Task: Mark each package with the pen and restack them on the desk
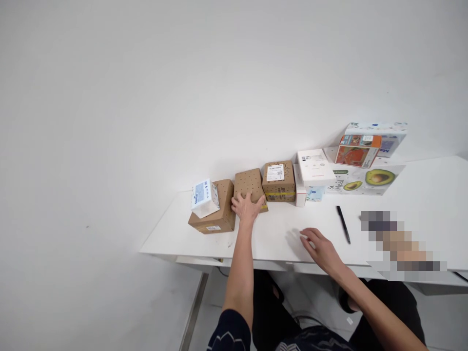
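Observation:
My left hand (247, 207) reaches forward and lies flat with fingers spread against the near side of a brown perforated cardboard box (249, 184). To its left stands a larger brown box (218, 212) with a white tissue pack (204, 197) resting on top. To its right sits another brown box with a white label (279, 181). My right hand (322, 247) rests on the white table (278, 234), fingers loosely extended and holding nothing. A black pen (343, 224) lies a little to the right of that hand.
Further right stand a white flat box (315, 167) on a small white box, a box printed with avocados (360, 179), an orange box (356, 149) and a pale patterned box (383, 132). A blurred patch (398, 243) covers the table's right front. The wall is white.

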The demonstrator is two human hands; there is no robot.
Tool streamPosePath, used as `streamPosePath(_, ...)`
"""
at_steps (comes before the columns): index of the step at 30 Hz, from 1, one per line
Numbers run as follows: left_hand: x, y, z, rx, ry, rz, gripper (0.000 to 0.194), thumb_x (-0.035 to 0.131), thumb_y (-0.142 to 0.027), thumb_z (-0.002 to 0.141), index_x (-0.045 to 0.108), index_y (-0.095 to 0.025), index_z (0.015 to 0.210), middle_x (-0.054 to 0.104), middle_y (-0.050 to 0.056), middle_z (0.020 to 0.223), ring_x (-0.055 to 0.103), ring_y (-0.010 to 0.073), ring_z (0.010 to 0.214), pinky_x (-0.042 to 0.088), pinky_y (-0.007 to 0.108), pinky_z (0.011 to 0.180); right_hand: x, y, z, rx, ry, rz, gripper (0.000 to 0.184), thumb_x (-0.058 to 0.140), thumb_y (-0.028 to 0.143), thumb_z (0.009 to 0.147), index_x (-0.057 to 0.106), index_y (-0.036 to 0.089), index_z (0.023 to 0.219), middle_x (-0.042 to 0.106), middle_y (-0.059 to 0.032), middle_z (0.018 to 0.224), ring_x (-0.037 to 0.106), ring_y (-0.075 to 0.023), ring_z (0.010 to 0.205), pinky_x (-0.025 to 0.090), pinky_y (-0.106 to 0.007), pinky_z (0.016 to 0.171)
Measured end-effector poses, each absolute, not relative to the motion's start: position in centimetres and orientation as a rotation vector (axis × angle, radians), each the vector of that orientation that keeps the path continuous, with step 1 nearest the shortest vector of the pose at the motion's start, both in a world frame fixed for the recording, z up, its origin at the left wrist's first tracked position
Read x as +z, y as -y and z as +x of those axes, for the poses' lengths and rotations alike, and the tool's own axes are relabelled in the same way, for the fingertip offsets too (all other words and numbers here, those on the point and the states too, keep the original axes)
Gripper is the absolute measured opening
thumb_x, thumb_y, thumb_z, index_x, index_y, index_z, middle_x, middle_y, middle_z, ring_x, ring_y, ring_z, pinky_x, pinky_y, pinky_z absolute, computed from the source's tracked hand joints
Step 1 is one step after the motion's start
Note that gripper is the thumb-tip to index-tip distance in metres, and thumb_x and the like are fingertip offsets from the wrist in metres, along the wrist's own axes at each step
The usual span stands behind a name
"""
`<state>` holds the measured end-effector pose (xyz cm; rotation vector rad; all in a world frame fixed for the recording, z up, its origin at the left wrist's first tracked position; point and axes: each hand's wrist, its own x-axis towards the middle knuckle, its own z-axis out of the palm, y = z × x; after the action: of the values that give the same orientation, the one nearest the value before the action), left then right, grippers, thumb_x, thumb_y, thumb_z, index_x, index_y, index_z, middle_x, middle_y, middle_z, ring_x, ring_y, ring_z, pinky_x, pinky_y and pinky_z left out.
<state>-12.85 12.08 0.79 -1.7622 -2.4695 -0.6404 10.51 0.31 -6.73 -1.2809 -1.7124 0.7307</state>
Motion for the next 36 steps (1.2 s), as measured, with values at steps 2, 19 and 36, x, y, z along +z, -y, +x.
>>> streamPosePath(2,0.7,-11.2,-12.6,-0.683,2.452,-1.709,0.055,0.056,-0.066,0.075,0.064,-0.032,0.117,0.043,0.014,0.135,0.034,0.0428,0.125,0.036,0.059,0.096,-5.9,-2.8,8.3,0.829,1.682,-1.256,0.036,0.051,0.048,0.086,0.062,0.025,0.112,0.060,-0.0124,0.117,0.063,-0.0276,0.093,0.048,-0.049,0.089)
streamPosePath(19,0.2,3.6,-10.9,-0.948,2.179,-2.020,0.026,0.052,-0.037,0.089,0.068,-0.027,0.108,0.049,0.012,0.123,0.050,0.0281,0.111,0.044,0.047,0.093,-5.1,0.4,4.9,1.086,1.611,-1.139,0.066,0.056,0.048,0.084,0.035,0.024,0.141,0.046,-0.0126,0.143,0.043,-0.0296,0.131,0.034,-0.052,0.108)
streamPosePath(36,-2.7,7.1,-6.8,-1.923,2.505,-2.205,0.049,0.056,-0.036,0.087,0.044,-0.021,0.132,0.047,0.012,0.132,0.055,0.0183,0.100,0.047,0.032,0.086,-4.5,8.8,13.4,0.913,1.430,-1.534,0.046,0.045,0.049,0.090,0.045,0.026,0.130,0.055,-0.0109,0.130,0.062,-0.0239,0.101,0.053,-0.037,0.085)
